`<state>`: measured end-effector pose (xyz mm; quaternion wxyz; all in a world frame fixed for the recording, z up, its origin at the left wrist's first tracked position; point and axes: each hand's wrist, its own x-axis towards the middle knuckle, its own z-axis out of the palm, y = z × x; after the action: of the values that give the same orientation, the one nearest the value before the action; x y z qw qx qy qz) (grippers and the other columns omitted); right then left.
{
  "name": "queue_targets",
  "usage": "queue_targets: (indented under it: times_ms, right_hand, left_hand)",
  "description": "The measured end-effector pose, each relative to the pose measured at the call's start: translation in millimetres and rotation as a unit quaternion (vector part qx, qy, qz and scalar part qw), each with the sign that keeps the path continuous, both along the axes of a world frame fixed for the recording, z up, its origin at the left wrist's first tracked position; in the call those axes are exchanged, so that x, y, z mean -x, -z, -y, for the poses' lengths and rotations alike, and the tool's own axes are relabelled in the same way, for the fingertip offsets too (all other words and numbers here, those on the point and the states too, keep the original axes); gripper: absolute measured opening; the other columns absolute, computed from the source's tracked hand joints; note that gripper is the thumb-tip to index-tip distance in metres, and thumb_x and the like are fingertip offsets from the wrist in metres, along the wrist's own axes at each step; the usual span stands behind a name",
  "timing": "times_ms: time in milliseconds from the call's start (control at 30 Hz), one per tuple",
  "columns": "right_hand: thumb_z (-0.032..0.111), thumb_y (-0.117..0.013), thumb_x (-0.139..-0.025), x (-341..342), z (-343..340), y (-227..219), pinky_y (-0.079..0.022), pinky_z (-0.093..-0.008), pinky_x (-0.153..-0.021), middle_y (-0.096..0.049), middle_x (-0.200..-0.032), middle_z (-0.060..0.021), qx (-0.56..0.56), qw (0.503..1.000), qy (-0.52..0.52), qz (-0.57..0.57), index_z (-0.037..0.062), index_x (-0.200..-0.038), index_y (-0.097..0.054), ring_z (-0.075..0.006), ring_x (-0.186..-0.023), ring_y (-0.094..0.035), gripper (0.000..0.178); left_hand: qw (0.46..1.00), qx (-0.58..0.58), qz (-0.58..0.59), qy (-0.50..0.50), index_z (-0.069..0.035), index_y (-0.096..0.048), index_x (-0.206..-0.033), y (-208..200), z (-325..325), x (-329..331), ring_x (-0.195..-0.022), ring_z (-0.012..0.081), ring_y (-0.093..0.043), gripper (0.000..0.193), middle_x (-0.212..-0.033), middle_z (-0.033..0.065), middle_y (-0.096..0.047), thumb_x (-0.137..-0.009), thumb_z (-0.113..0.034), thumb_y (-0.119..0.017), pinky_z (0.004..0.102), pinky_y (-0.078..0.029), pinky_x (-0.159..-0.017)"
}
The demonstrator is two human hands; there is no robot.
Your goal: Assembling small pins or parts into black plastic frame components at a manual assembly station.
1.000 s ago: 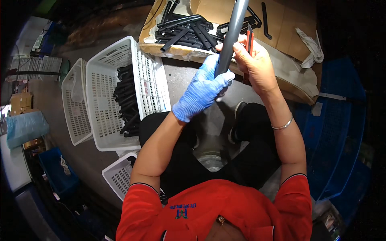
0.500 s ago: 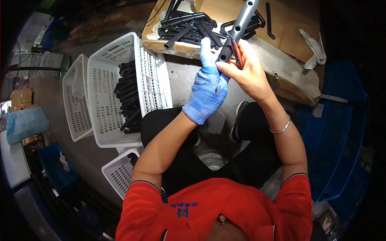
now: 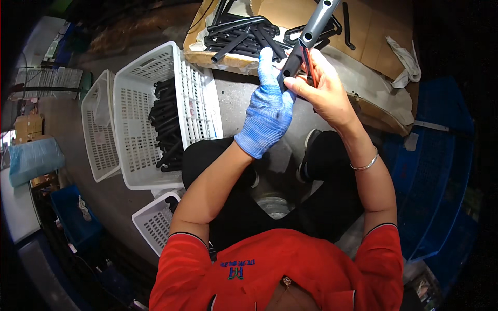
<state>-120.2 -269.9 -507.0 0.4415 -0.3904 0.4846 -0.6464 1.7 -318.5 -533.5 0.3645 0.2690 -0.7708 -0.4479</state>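
Note:
A dark metal tube (image 3: 317, 22) with round holes along it slants from the top edge down to my hands. My left hand (image 3: 265, 116), in a blue knit glove, is closed around its lower end with the thumb pointing up. My bare right hand (image 3: 332, 98) grips a slim red tool (image 3: 310, 66) and holds it against the tube's right side. The fingers cover most of this tool, so its exact kind cannot be told. My right thumb rests by the tube's lowest visible hole.
Past my hands, a cardboard-lined box (image 3: 373, 31) bears a pile of black bent tubes (image 3: 238, 36) and a white cloth (image 3: 405, 65). On the left, a white basket (image 3: 137, 111) holds black parts (image 3: 167, 124). A smaller white basket (image 3: 153, 223) sits nearer. Blue crates (image 3: 430, 171) stand right.
My right hand has shifted slightly right, and the red tool now stands more upright along the tube. The tube has tilted a little; my left hand keeps nearly the same place.

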Motion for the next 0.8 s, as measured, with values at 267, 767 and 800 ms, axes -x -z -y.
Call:
queue_targets:
  times_ms: [267, 767, 800]
  right_hand:
    - [0.016, -0.056, -0.089, 37, -3, -10, -0.025, -0.0135, -0.046, -0.067, -0.097, -0.0064, -0.03, 0.999, 0.024, 0.005, 0.0011, -0.114, -0.053, 0.0017, -0.052, -0.031, 0.029]
    - [0.011, -0.065, -0.083, 28, -3, -19, -0.042, -0.0148, -0.06, -0.065, -0.099, -0.0069, -0.052, 0.998, 0.0, -0.021, 0.0022, -0.115, -0.05, -0.0033, -0.074, -0.055, 0.036]
    - [0.01, -0.064, -0.084, 27, -3, -18, -0.043, -0.0169, -0.062, -0.064, -0.101, -0.0072, -0.045, 0.999, -0.002, -0.024, 0.0014, -0.117, -0.049, -0.0057, -0.081, -0.056, 0.037]
  left_hand:
    - [0.756, -0.555, -0.174, 0.3, -0.003, -0.046, -0.107, -21, 12, -13, -0.053, 0.0091, -0.043, 0.031, -0.077, 0.0031, -0.05, -0.096, -0.032, -0.044, 0.0211, -0.041, -0.049]
    - [0.816, -0.512, -0.104, 0.246, -0.006, -0.048, -0.106, -13, 13, -11, -0.059, 0.0078, -0.05, 0.027, -0.075, 0.0026, -0.053, -0.096, -0.032, -0.044, 0.0223, -0.045, -0.049]
    - [0.836, -0.491, -0.105, 0.219, -0.005, -0.048, -0.109, -11, 12, -9, -0.059, 0.0086, -0.05, 0.028, -0.077, 0.0035, -0.054, -0.096, -0.03, -0.045, 0.0224, -0.046, -0.053]
